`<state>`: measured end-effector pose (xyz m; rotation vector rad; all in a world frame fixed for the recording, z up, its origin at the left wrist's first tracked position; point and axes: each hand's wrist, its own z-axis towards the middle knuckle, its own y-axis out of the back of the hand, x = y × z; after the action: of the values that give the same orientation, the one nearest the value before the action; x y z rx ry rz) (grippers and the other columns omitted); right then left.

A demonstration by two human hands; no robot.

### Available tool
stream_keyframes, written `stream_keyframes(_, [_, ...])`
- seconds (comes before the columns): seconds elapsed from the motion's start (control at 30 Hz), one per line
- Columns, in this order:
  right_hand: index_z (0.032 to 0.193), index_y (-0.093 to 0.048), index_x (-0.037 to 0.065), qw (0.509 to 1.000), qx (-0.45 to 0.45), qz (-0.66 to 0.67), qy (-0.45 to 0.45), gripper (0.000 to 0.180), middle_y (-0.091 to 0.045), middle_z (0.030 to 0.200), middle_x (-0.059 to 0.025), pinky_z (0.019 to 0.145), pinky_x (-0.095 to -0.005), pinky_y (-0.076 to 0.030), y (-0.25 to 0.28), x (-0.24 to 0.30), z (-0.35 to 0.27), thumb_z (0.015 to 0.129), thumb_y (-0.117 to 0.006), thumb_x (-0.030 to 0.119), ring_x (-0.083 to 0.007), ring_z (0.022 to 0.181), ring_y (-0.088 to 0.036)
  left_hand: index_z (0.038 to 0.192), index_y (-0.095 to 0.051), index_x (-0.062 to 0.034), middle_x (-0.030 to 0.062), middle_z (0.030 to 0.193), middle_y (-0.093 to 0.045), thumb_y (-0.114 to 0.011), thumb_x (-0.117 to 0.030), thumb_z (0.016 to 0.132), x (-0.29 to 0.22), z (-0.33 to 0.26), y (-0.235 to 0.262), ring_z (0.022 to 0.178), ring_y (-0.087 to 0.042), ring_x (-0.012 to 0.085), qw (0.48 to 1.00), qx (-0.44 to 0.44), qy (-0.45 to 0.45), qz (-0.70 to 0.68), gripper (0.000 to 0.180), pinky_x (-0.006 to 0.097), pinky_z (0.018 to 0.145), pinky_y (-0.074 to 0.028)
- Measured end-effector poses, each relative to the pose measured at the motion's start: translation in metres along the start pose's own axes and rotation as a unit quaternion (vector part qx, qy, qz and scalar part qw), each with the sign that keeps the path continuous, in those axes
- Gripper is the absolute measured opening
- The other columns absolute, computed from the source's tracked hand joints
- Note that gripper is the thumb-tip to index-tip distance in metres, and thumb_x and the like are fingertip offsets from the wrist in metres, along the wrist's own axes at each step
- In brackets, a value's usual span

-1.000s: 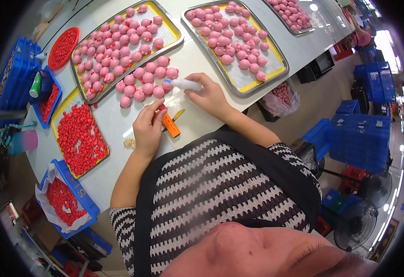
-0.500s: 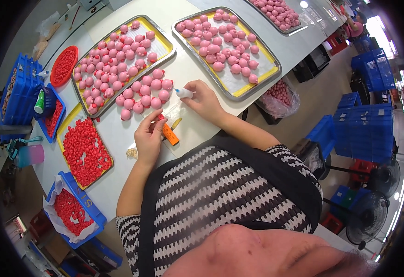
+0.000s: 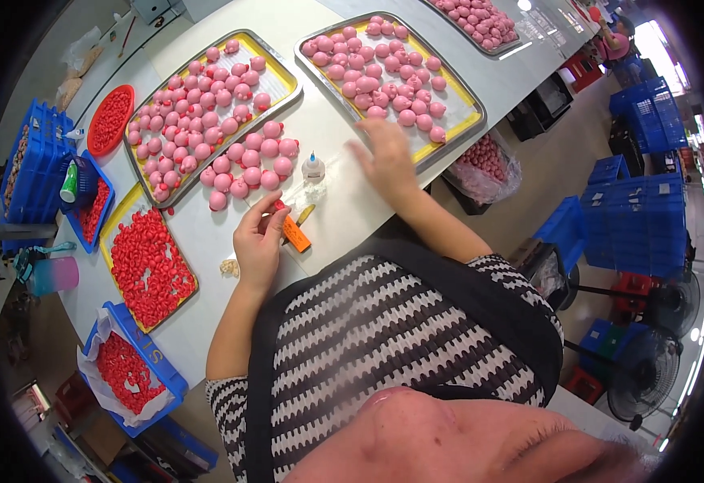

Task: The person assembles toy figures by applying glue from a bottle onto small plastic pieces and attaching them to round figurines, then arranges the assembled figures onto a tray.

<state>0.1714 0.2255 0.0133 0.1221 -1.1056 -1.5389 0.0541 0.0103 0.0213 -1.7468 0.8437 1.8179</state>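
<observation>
My left hand (image 3: 257, 239) pinches a small red piece (image 3: 280, 205) between thumb and fingertips, above an orange block (image 3: 295, 234) on the table. My right hand (image 3: 390, 161) is empty, its fingers apart and slightly blurred, beside the near edge of the right-hand tray (image 3: 447, 150) of pink balls. Between my hands a small white glue bottle (image 3: 313, 168) with a blue tip stands upright. A loose group of pink balls (image 3: 251, 158) with red parts lies just beyond my left hand. Left of it, another tray (image 3: 288, 91) holds more pink balls with red parts.
A yellow-edged tray (image 3: 194, 287) of small red pieces lies at the left, near a red bowl (image 3: 131, 97) and a paper-lined blue crate (image 3: 176, 384) of similar pieces. Blue crates (image 3: 633, 229) are stacked on the floor at right, near standing fans (image 3: 640, 378).
My right hand has let go of the glue bottle, which now stands on the table, and has moved right toward the right-hand tray. My left hand keeps its pinch.
</observation>
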Motion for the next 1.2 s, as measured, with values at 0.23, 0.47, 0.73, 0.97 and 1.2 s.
stream_keyframes(0.23, [0.106, -0.057, 0.008, 0.936, -0.012, -0.324, -0.135, 0.042, -0.052, 0.108, -0.0079, 0.087, -0.0406, -0.038, 0.023, -0.052, 0.013, 0.074, -0.069, 0.033, -0.0276, 0.103, -0.047, 0.112, -0.058, 0.0015, 0.0069, 0.094, -0.062, -0.06, -0.009, 0.088, 0.0, -0.001, -0.004, 0.084, -0.061, 0.0115, 1.0, 0.016, 0.008, -0.007, 0.027, 0.023, 0.073, -0.049])
stream_keyframes(0.47, [0.109, -0.053, 0.006, 0.982, -0.048, -0.17, -0.071, 0.041, -0.053, 0.105, -0.0079, 0.085, -0.0385, -0.041, 0.028, -0.05, 0.008, 0.074, -0.072, 0.016, -0.0247, 0.1, -0.051, 0.113, -0.058, 0.0016, 0.0064, 0.093, -0.062, -0.06, -0.009, 0.087, -0.008, -0.003, -0.005, 0.084, -0.061, 0.0111, 0.999, 0.016, 0.017, -0.037, 0.028, 0.022, 0.073, -0.048])
stream_keyframes(0.73, [0.115, -0.045, -0.001, 0.758, 0.148, 0.611, -0.173, 0.037, -0.051, 0.113, -0.0104, 0.089, -0.0283, -0.045, 0.034, 0.027, -0.018, 0.081, -0.062, -0.003, -0.0156, 0.099, -0.055, 0.111, -0.06, -0.0003, 0.0058, 0.091, -0.062, -0.062, -0.009, 0.086, -0.004, -0.004, -0.004, 0.077, -0.059, 0.0084, 0.998, 0.028, 0.032, -0.036, 0.027, 0.022, 0.069, -0.047])
stream_keyframes(0.97, [0.118, -0.045, -0.003, 0.813, 0.255, 0.519, -0.063, 0.041, -0.051, 0.115, -0.0114, 0.092, -0.0298, -0.044, 0.01, 0.042, -0.025, 0.081, -0.064, -0.003, -0.0183, 0.108, -0.052, 0.112, -0.06, -0.0011, 0.0067, 0.094, -0.061, -0.061, -0.006, 0.085, -0.009, -0.003, -0.005, 0.081, -0.06, 0.0104, 0.997, 0.06, -0.027, 0.044, 0.028, 0.022, 0.072, -0.048])
stream_keyframes(1.2, [0.106, -0.055, 0.003, 0.898, 0.253, 0.355, 0.062, 0.043, -0.056, 0.11, -0.0096, 0.086, -0.0313, -0.046, 0.006, 0.054, -0.017, 0.069, -0.075, 0.001, -0.0203, 0.103, -0.055, 0.109, -0.062, -0.0013, 0.0095, 0.094, -0.062, -0.061, -0.004, 0.083, -0.007, -0.004, -0.003, 0.08, -0.062, 0.0136, 0.993, 0.053, -0.064, 0.089, 0.026, 0.024, 0.072, -0.049])
